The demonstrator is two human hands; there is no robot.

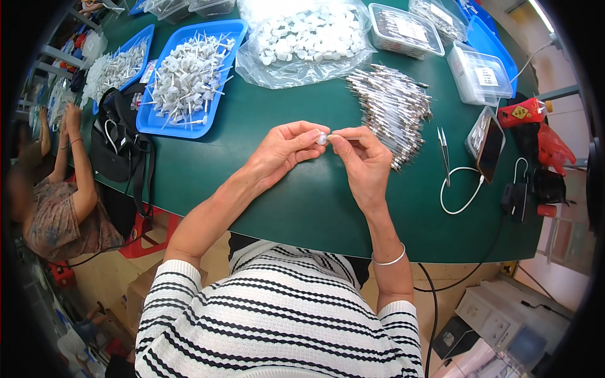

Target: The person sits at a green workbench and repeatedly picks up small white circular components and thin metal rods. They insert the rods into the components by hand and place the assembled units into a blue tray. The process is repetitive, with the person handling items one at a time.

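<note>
Over the middle of the green table, my left hand [288, 150] pinches a small white plastic cap [322, 139] between thumb and fingers. Close against it, my right hand [364, 159] grips a thin rod, mostly hidden by the fingers, whose tip meets the cap. Whether the tip sits inside the cap I cannot tell. Just beyond my right hand lies a wide pile of thin metal-and-white rods [394, 104]. A clear bag of loose white caps [309, 41] rests farther back. To the left, a blue tray [144, 120] holds many white caps with rods sticking out.
Tweezers [444, 154], a white cable [455, 211] and a phone [490, 151] lie at the right. Clear plastic boxes [406, 30] stand at the back right. A black bag [116, 151] sits by the left edge, near a co-worker [66, 201] in a patterned shirt.
</note>
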